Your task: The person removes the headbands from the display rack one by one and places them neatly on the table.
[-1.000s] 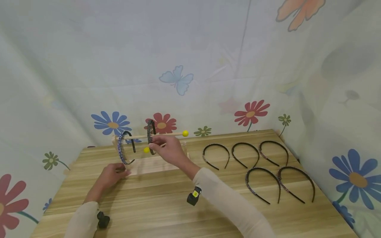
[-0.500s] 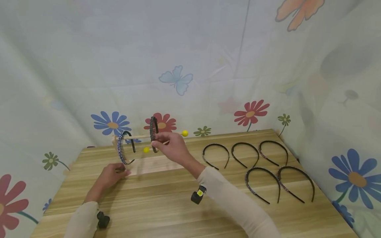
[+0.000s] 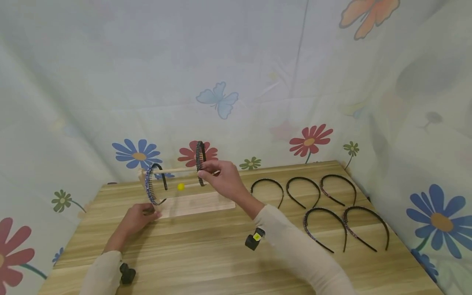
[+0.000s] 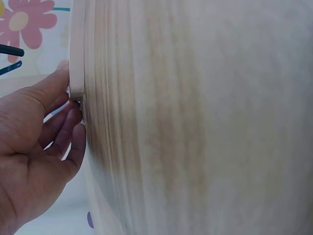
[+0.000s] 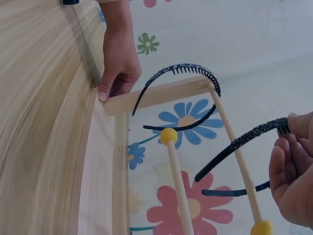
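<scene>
My right hand (image 3: 225, 177) pinches a toothed black headband (image 3: 200, 157) with dark glittering stones. In the right wrist view this headband's two arms lie about the upper rod (image 5: 239, 156) of a wooden stand, near the rod's yellow ball end (image 5: 261, 228). My left hand (image 3: 134, 221) grips the left end of the stand's base (image 3: 200, 205), thumb on one face and fingers at the edge. A headband with blue stones (image 3: 149, 184) hangs on the upper rod near the stand's upright (image 5: 161, 94). In the head view my right hand hides that rod's tip.
Several black headbands lie on the wooden table (image 3: 206, 254) at the right, among them a near one (image 3: 307, 229) and a far one (image 3: 267, 179). A second rod with a yellow ball (image 3: 181, 186) juts from the stand. A flowered cloth (image 3: 258, 61) hangs behind the table.
My right hand has moved right and slightly up along the upper rod, carrying the dark-stoned headband. My left hand stays on the base, and the blue-stoned headband keeps its place.
</scene>
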Available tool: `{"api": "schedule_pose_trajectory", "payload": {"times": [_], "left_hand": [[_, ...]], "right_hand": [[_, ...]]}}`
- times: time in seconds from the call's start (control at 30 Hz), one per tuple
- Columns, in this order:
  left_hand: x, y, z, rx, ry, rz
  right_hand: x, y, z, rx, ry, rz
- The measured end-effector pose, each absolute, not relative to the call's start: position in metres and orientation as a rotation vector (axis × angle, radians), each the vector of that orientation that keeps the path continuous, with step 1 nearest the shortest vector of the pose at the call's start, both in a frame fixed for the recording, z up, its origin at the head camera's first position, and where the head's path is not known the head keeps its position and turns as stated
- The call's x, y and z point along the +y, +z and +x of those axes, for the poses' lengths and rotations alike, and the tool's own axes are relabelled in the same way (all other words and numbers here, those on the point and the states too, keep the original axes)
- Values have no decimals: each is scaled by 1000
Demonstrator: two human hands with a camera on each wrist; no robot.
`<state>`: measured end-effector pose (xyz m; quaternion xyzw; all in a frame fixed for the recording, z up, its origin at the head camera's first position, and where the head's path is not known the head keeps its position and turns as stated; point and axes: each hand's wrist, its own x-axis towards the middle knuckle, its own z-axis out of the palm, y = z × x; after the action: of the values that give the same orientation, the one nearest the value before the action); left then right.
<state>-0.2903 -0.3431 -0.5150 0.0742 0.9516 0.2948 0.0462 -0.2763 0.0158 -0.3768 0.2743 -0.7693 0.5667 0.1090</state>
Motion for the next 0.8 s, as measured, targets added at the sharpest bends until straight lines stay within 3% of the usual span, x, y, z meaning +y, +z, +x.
{"api": "schedule_pose_trajectory", "payload": {"times": [0.8], "left_hand": [[-342, -515, -288, 2927, 884, 232]], "right_hand": [[64, -372, -281, -2299, 1600, 659]]}}
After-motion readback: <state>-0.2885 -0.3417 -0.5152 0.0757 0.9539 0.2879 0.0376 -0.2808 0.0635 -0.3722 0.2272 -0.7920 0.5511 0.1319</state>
